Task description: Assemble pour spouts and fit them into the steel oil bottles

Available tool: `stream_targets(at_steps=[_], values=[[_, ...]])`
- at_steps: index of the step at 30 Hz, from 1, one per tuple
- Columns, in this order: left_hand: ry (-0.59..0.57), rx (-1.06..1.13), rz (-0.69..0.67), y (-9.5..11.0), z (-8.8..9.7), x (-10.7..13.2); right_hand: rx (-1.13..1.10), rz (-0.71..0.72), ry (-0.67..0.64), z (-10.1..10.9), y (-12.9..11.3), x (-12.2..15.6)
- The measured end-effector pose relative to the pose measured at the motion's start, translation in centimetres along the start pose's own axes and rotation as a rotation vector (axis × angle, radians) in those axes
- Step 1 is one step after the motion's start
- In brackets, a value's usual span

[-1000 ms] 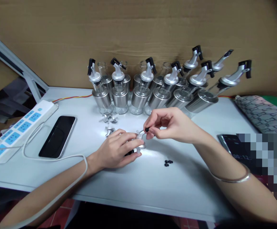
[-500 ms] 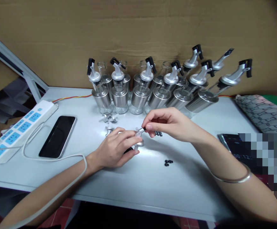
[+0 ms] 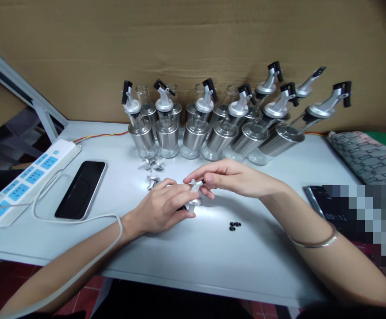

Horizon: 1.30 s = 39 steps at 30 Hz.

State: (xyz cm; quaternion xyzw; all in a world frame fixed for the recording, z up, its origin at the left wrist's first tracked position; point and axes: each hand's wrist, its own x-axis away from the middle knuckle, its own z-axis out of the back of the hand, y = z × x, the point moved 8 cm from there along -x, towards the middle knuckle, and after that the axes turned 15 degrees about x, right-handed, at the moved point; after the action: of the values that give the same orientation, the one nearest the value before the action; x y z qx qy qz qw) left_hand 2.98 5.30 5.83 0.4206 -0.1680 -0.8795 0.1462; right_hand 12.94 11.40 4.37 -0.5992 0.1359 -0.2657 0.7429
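Observation:
My left hand [image 3: 163, 208] rests on the white table [image 3: 196, 252] with its fingers closed round a small silver pourer spout [image 3: 194, 195]. My right hand [image 3: 233, 179] lies low over the spout's tip, thumb and forefinger pinched on a small black cap [image 3: 203, 181] at the end of the spout. A few tiny black rings [image 3: 234, 226] lie on the table just to the right of my hands. Loose silver spout parts [image 3: 152, 170] sit just beyond my left hand.
Several glass and steel oil bottles [image 3: 193, 133] with pourer tops stand in rows at the back against cardboard. A black phone [image 3: 81, 189] and a white power strip [image 3: 23, 181] with a cable lie at the left. A patterned pouch [image 3: 367, 155] and another phone [image 3: 322, 204] are at the right.
My right hand has dropped from a raised pinch to lie flatter over the spout's tip, bringing the black cap onto it. My left hand has kept its hold and barely moved.

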Motion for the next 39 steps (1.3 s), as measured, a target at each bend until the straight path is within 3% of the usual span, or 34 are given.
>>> stream_targets(at_steps=[9,20,26,31,39], values=[[-0.047,-0.021,-0.010,0.1,-0.4,0.0,-0.043,0.088,-0.050,-0.7,0.0,-0.2],[-0.106,0.003,0.028,0.2,-0.7,-0.2,-0.119,0.005,-0.098,-0.8,0.1,0.0],[-0.236,0.004,0.125,-0.2,-1.9,0.0,0.113,-0.125,-0.145,-0.6,0.3,0.7],[-0.373,-0.025,0.220,-1.1,-2.8,0.6,0.261,-0.168,-0.068,1.0,0.2,1.4],[-0.466,-0.041,0.256,-1.4,-3.4,0.8,0.390,-0.196,-0.090,1.3,0.3,1.8]])
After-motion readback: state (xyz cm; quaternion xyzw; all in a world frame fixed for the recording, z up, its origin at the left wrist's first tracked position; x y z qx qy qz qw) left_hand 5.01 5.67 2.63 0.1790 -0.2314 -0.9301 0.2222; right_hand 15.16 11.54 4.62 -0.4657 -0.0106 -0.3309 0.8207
